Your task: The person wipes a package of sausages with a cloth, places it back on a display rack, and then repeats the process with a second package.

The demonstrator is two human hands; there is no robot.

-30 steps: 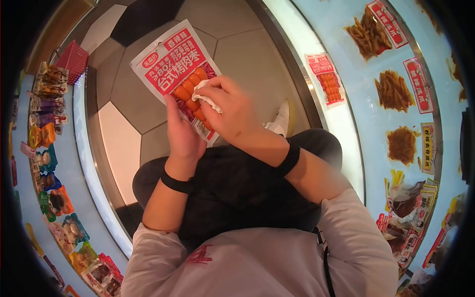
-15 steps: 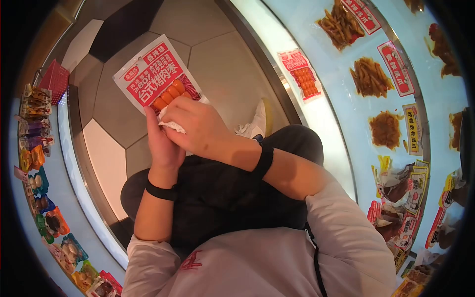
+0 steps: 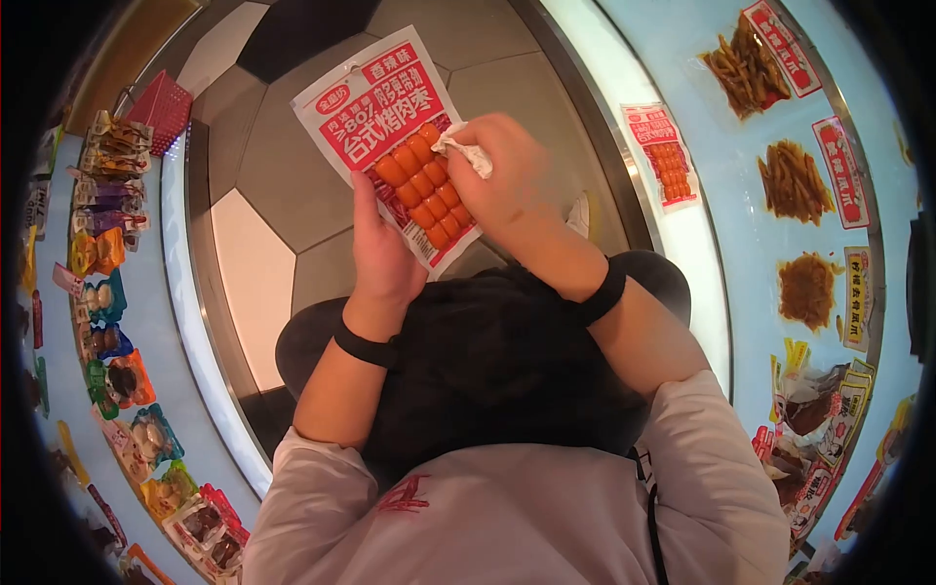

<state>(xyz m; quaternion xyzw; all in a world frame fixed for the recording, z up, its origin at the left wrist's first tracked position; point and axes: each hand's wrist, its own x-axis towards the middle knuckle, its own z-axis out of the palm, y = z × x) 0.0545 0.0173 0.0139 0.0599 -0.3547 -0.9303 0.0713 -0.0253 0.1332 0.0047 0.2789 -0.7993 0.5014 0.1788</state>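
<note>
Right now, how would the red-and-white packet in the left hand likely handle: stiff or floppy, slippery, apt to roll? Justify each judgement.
Probably fairly stiff: the left hand holds the packet near its lower left edge, yet the upper part shows no obvious sag. Its shiny window may be slippery. Being flat, it seems unlikely to roll.

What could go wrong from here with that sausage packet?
The left hand seems to hold the packet only by its lower part, so wiping near its right edge could twist or tip it. The right hand presses a crumpled white cloth or tissue there, which might slip off the edge. If the packet drops, it could land on the tiled floor.
</note>
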